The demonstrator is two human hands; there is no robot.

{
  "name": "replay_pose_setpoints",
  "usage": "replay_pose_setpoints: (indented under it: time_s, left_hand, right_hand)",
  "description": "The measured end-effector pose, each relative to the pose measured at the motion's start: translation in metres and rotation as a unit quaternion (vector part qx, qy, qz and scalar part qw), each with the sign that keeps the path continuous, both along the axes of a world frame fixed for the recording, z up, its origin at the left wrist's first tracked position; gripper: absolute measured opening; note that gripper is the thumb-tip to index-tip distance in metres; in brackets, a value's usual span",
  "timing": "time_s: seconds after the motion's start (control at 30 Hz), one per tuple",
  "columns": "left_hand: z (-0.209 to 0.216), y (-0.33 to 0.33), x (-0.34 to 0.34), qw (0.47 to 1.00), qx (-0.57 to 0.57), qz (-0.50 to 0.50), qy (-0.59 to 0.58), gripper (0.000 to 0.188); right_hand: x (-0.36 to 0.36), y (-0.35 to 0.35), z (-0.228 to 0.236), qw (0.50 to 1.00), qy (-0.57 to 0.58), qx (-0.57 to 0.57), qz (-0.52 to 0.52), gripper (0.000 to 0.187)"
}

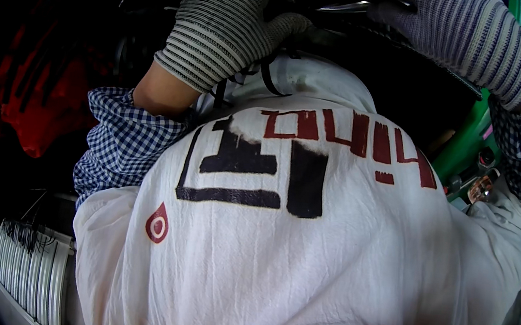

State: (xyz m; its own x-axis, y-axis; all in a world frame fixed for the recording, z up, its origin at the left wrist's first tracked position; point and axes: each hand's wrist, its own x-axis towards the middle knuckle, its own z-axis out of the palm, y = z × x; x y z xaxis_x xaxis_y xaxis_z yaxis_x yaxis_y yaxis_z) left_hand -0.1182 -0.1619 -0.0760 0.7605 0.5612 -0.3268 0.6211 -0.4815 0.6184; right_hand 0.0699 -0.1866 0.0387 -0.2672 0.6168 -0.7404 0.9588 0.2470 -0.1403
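My left hand point(226, 26), in a knitted glove with dark and pale stripes, is at the upper middle. Its thumb and forefinger stand apart with a dark gap between them; the other fingertips run into shadow at the top edge. At the upper right is my right hand point(451, 36) in a similar striped glove, fingers bent and pointing left. A thin shiny metal piece point(343, 7) meets its fingertips and reaches toward my left hand. Deep shadow hides what lies beneath both hands. Dark cords point(269, 75) hang below my left hand, against my white top point(353, 260).
A red object point(35, 126) with dark strands across it is at the left. Silvery upright rods or tubes point(22, 269) stand in a row at the lower left, with thin dark wires point(33, 239) above. On the right are a green frame point(464, 140) and small items point(482, 185).
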Motion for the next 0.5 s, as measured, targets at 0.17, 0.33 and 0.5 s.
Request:
replay_pose_setpoints:
  time_s: [0.17, 0.33, 0.5]
  left_hand:
    - [0.016, -0.004, 0.002, 1.0, 0.022, 0.0, -0.003, 0.037]
    - [0.0, 0.0, 0.001, 1.0, 0.004, -0.001, 0.012, 0.037]
    - [0.0, -0.001, 0.0, 1.0, -0.002, 0.003, 0.004, 0.037]
  right_hand:
    - [-0.001, -0.001, -0.006, 1.0, 0.004, 0.0, -0.01, 0.016]
    - [-0.004, -0.005, -0.006, 1.0, 0.005, 0.001, -0.015, 0.016]
    - [-0.005, -0.008, -0.005, 1.0, 0.005, 0.003, -0.017, 0.017]
